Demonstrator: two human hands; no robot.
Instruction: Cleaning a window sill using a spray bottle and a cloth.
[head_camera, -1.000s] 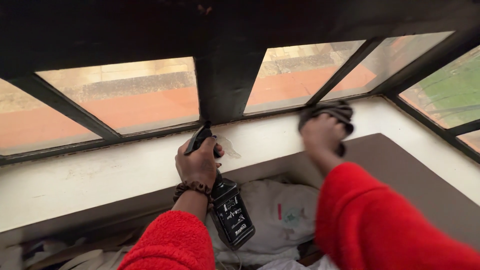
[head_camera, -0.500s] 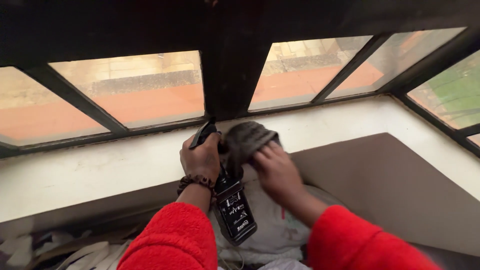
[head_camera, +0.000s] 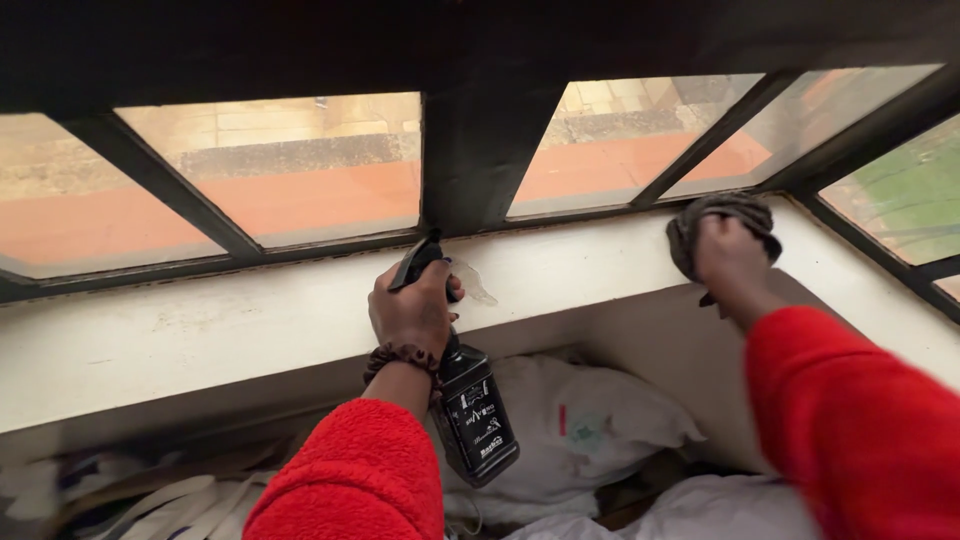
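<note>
My left hand (head_camera: 412, 312) grips a black spray bottle (head_camera: 474, 412) by its trigger head, with the bottle hanging down below the white window sill (head_camera: 200, 325). The nozzle sits close to a wet patch (head_camera: 476, 282) on the sill. My right hand (head_camera: 728, 256) presses a dark grey cloth (head_camera: 718, 222) against the sill at the right, just under the black window frame (head_camera: 478, 150). Both arms wear red fleece sleeves. A beaded band circles my left wrist.
Glass panes (head_camera: 290, 170) with slanted black bars look out on a reddish roof and, at the far right, grass. Below the sill lie white bags (head_camera: 590, 425) and pale straps (head_camera: 170, 500) at the lower left.
My right hand has swept the cloth from the middle of the sill, beside the bottle, back out to the right. The left hand and bottle have stayed in place.
</note>
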